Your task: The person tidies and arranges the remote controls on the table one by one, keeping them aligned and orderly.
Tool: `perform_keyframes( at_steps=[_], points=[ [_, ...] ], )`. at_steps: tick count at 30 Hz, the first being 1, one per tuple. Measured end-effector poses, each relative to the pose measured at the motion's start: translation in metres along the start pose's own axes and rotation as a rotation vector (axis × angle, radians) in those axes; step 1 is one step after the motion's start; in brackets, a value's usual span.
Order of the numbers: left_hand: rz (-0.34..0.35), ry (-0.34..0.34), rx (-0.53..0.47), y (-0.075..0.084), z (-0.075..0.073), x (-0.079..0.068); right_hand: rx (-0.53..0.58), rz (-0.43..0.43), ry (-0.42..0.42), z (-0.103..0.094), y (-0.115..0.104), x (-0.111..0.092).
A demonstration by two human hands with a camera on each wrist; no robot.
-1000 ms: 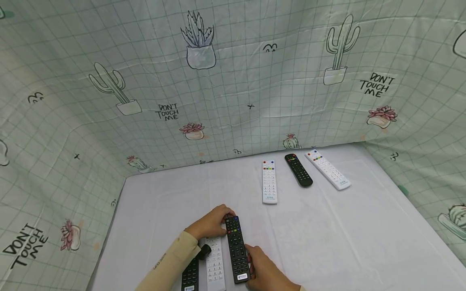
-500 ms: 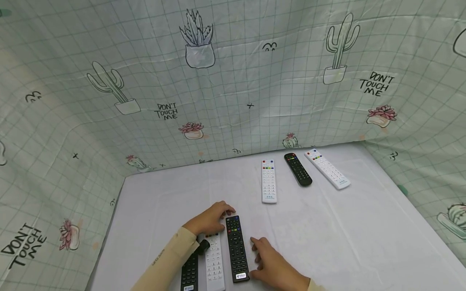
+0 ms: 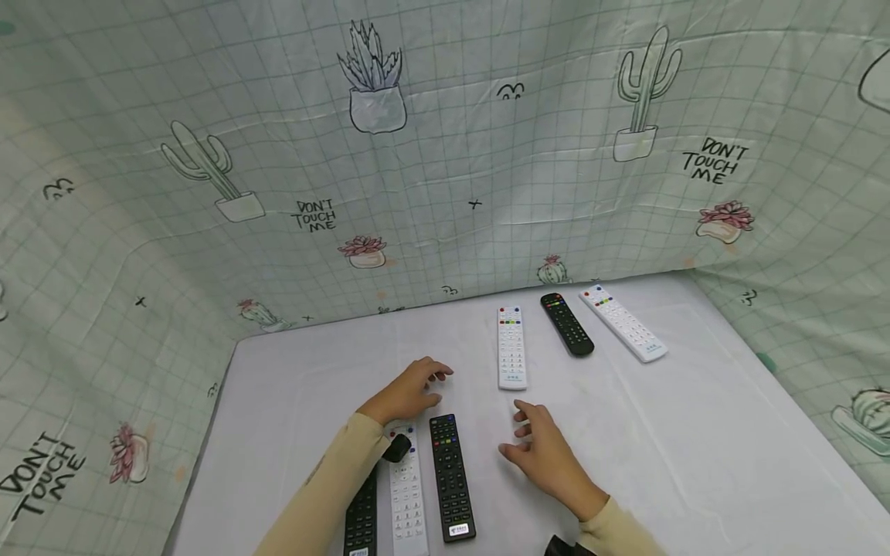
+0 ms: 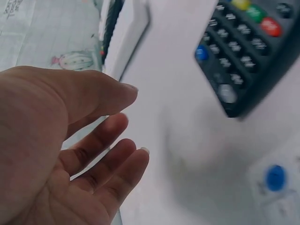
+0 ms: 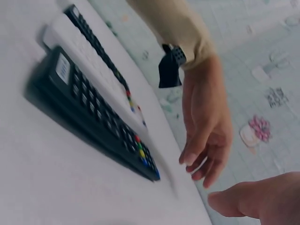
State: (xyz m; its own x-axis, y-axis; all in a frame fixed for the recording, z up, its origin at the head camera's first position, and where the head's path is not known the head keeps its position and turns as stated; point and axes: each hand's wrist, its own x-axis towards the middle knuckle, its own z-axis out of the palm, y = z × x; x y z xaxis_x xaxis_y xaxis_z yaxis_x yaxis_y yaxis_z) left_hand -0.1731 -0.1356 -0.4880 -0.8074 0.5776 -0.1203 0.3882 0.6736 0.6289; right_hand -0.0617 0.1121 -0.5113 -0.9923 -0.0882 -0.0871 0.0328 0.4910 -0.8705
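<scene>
My left hand (image 3: pixel 409 390) hovers beyond the row of remotes with loosely bent fingers and nothing in them. To the right of that row, my right hand (image 3: pixel 545 454) is lifted, its thumb and fingers apart and holding nothing. A black remote control (image 3: pixel 452 479) lies between the two hands, nearest the right one. Left of it lies a white remote control (image 3: pixel 408 502), partly covered by the left wrist. The left sleeve hides part of another black remote control (image 3: pixel 360 513). Ahead of the hands lies a second white remote control (image 3: pixel 511 347).
At the back right rest a black remote with rounded ends (image 3: pixel 567 324) and a slanted white remote (image 3: pixel 623 323). A patterned cloth (image 3: pixel 431 154) rises behind and at both sides of the white table (image 3: pixel 299 378).
The right hand has let go of the near black remote and moved up and right. The left hand has drawn away from that remote's far end. The remotes lie as before.
</scene>
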Motion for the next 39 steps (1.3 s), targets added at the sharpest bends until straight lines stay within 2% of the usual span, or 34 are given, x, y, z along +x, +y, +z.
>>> perform_keyframes(
  at_steps=[8, 17, 28, 39],
  points=[
    [0.009, 0.021, -0.037, 0.003, -0.005, 0.025, 0.019, -0.004, 0.126, -0.008, 0.006, 0.02],
    [-0.016, 0.052, -0.048, 0.01, -0.006, 0.049, 0.008, 0.048, 0.188, -0.006, 0.012, 0.037],
    [-0.083, 0.113, -0.076, 0.009, 0.0, 0.067, -0.028, 0.132, 0.219, 0.002, 0.018, 0.06],
    [-0.108, 0.139, -0.115, 0.01, 0.006, 0.082, -0.054, 0.101, 0.292, 0.017, 0.018, 0.076]
  ],
)
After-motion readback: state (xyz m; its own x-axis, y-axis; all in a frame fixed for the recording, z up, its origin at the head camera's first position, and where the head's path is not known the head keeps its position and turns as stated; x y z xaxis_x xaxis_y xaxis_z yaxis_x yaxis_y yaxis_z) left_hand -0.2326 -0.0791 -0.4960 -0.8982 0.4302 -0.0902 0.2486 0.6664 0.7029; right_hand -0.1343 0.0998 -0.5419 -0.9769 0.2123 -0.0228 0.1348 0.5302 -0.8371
